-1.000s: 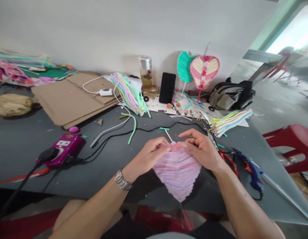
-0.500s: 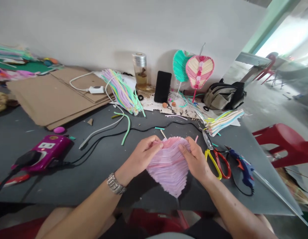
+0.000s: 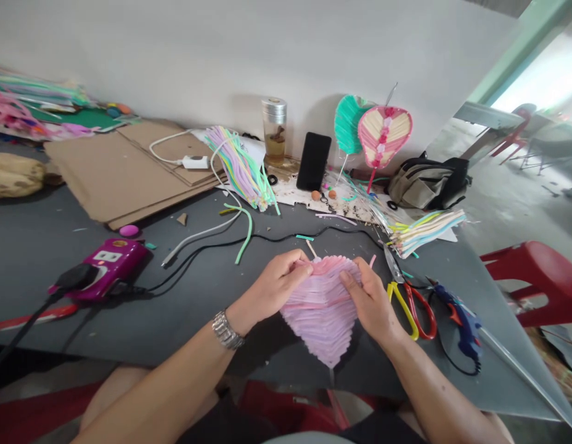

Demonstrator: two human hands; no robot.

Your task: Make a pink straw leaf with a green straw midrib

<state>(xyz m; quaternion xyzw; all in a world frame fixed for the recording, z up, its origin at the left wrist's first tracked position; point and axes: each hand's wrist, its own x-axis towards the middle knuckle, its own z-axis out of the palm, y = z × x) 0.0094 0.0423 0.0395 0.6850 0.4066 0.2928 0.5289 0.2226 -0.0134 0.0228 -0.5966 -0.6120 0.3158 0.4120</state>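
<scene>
Between my hands is a pink and lilac fan (image 3: 320,314) made of rows of fuzzy pipe cleaners, its pointed end toward me. My left hand (image 3: 282,280) pinches its upper left edge, thumb on the front face. On the upper right edge, my right hand (image 3: 371,299) grips it the same way, fingers behind. Short pipe cleaner ends stick out past the top edge. Scissors (image 3: 410,311) with one yellow and one red handle lie just right of my right hand. Beyond them rests a blue glue gun (image 3: 464,327).
A purple power strip (image 3: 108,268) with a black plug is at left, near cardboard sheets (image 3: 96,169). Pipe cleaner bundles (image 3: 242,166), a bottle (image 3: 275,132), a phone (image 3: 314,161), a finished pink fan (image 3: 397,132) and a bag (image 3: 429,182) line the wall. A black cord (image 3: 277,237) crosses the table.
The view has turned slightly left, so the table's things appear further right. Both hands keep the same hold on the fan.
</scene>
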